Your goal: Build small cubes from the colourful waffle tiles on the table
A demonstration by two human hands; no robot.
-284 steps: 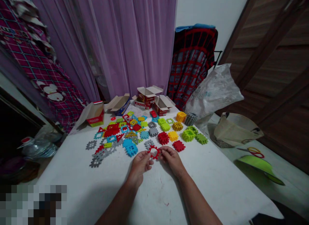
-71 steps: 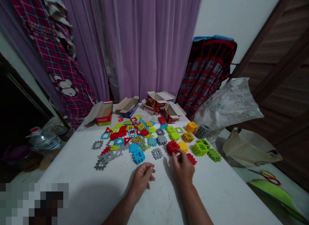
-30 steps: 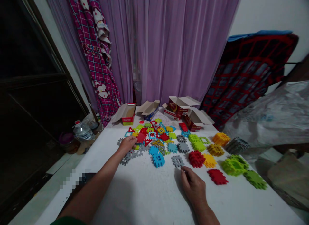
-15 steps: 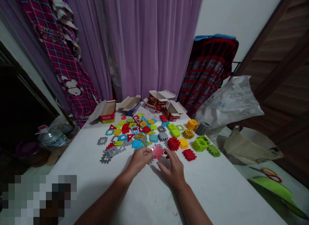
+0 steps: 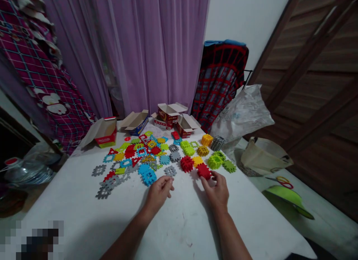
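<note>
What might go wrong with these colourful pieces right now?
The right hand is at the flat red stack, so a clumsy push might spread it into the yellow stack behind. The grey stack sits close to the table's right edge; a bump might tip it off.

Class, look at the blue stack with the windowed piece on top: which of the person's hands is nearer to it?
Left. The left hand is just to its near right; the right hand is farther right, at the solid red stack.
</note>
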